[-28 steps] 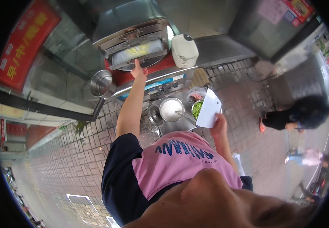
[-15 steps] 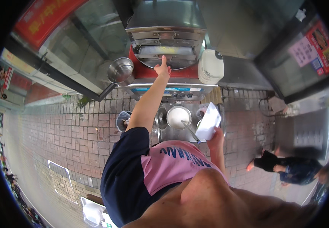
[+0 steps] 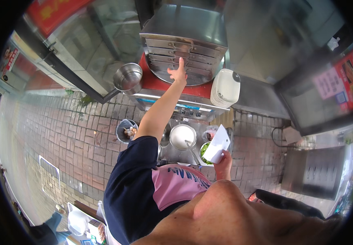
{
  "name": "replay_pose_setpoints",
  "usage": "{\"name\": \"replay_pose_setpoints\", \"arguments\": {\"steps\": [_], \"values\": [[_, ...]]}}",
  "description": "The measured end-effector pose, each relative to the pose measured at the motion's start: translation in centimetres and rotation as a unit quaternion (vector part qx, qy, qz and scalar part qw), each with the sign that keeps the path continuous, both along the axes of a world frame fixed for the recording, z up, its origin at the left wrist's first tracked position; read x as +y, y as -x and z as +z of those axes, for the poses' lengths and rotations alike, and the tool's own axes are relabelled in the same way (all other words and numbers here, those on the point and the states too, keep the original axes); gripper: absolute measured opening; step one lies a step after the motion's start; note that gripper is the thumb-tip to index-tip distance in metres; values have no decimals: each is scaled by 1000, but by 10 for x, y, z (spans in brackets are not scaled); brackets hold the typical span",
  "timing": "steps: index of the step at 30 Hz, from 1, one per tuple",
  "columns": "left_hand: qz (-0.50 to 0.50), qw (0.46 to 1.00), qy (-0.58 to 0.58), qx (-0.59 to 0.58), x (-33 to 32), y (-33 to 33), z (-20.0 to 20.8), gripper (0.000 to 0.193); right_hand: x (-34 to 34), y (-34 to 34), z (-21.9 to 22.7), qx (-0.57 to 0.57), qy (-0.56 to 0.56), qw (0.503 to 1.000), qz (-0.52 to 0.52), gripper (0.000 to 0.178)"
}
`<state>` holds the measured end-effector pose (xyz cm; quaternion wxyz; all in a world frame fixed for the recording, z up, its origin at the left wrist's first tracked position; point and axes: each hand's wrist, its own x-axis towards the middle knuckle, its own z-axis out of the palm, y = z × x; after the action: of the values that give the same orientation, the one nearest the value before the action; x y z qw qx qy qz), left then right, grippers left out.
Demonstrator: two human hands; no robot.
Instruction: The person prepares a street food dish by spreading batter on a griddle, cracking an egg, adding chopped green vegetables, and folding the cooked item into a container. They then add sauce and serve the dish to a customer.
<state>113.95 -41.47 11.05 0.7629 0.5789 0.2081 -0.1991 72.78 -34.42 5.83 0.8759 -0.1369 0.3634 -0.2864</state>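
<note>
My left hand [image 3: 178,74] reaches forward to the front of a steel drawer steamer [image 3: 183,30], its fingers apart at the lower drawer handles; it may be touching them. All the steamer's drawers [image 3: 160,58] look pushed in. On the right, my right hand [image 3: 223,162] grips a white flat scraper [image 3: 218,145] with a small hole in it. Below the scraper is a bowl of chopped greens [image 3: 205,153], partly covered by it. Beside that stands a pot of white batter [image 3: 182,136], with a ladle [image 3: 193,154] leaning in it.
A steel pot [image 3: 128,78] stands left of the steamer on the red top [image 3: 203,90], and stacked white trays [image 3: 226,87] stand right of it. A lined bin [image 3: 126,131] with eggshells is on the brick floor. Glass doors [image 3: 99,45] flank the steamer. Another person's dark-clothed leg [image 3: 286,202] is at lower right.
The lower drawer, pulled out before with something pale and yellow in it, is now in. My left hand moved forward with it. The scraper shifted down and left, showing the greens.
</note>
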Motion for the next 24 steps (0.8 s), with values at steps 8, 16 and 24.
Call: {"name": "replay_pose_setpoints", "arguments": {"steps": [8,16,24], "values": [[-66,979,184,-49,48,52,-48,69,-14,-21,15,-47,55,994,77,40],[-176,967,124,139,274,233,-119,16,-2,-44,18,-119,1,976,184,35],[-158,958,194,141,312,223,-51,12,39,-94,57,-140,-27,962,234,29]]}}
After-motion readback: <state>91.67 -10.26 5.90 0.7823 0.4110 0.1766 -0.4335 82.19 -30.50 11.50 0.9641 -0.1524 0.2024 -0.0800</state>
